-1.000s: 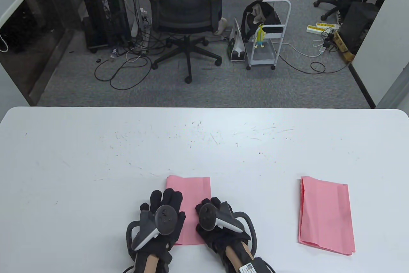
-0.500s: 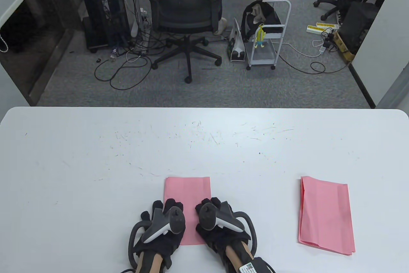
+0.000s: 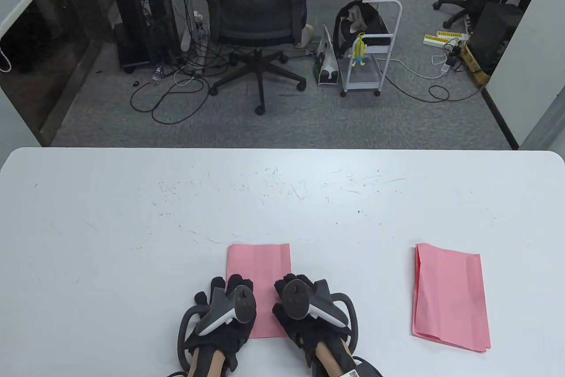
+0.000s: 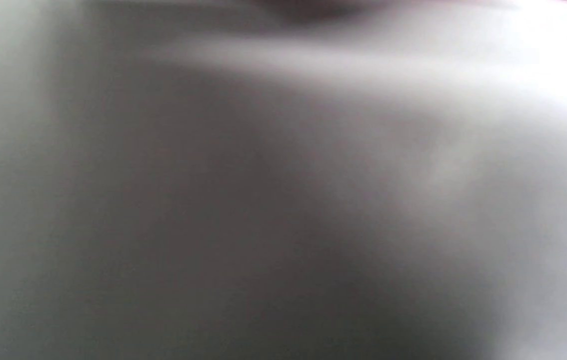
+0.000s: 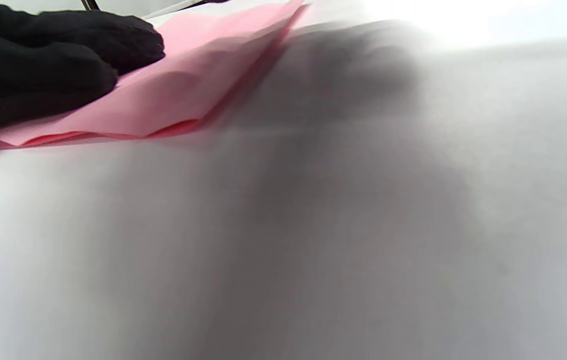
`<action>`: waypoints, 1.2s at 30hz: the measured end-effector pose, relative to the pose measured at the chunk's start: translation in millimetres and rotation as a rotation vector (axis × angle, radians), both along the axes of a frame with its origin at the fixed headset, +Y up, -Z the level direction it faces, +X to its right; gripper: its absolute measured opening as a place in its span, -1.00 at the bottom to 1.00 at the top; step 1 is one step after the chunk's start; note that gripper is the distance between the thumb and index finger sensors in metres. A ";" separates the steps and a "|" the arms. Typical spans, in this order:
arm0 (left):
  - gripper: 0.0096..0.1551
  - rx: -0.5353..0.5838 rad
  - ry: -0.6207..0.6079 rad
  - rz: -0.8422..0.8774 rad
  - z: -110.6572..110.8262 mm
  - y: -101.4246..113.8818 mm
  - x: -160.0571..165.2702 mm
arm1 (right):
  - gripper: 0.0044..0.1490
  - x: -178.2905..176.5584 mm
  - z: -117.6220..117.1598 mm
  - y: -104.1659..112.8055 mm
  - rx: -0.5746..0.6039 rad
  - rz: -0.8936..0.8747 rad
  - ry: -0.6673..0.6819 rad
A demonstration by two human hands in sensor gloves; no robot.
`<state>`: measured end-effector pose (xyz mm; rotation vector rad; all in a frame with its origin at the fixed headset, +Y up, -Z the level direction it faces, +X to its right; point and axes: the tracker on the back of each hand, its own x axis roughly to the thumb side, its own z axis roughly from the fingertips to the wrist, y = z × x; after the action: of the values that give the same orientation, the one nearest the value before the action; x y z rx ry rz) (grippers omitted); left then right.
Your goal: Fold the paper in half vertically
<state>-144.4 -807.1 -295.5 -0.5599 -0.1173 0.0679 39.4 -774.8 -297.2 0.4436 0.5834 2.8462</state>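
Pink folded paper (image 3: 259,282) lies flat at the white table's (image 3: 132,227) 6 o'clock edge. Left hand (image 3: 223,315) rests on its 7 o'clock corner, right hand (image 3: 304,313) on its 5 o'clock corner, gloved fingers (image 5: 63,55) pressing down on the sheet. Second pink folded sheet (image 3: 450,297) lies well apart at 3 o'clock.

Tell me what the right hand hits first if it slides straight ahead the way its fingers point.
Nothing solid, it seems. The right hand rests on the right edge of the folded paper, fingers pointing away from the person. Ahead lies only more of that sheet, then bare table. The stack sits well off to the right.
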 end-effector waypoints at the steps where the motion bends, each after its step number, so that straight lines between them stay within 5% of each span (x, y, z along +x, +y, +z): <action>1: -0.16 -0.001 0.001 0.002 0.0 -0.1 -0.2 | -0.20 -1.5 1.0 0.1 0.001 0.014 0.004; 6: -0.16 -0.002 0.001 0.005 0.0 -0.1 -0.4 | -0.24 -7.7 2.4 -4.4 -0.006 0.142 0.026; 16: -0.16 -0.002 0.001 0.005 0.0 0.1 -0.7 | -0.23 -8.8 -5.2 -5.3 -0.068 0.121 -0.021; 36: -0.16 -0.003 -0.001 0.005 0.1 0.0 -0.4 | -0.19 -21.4 -77.7 -11.7 -0.190 0.130 -0.223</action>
<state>-144.7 -807.1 -295.5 -0.5623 -0.1198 0.0728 18.0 -786.4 -374.8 0.0572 0.8547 2.8687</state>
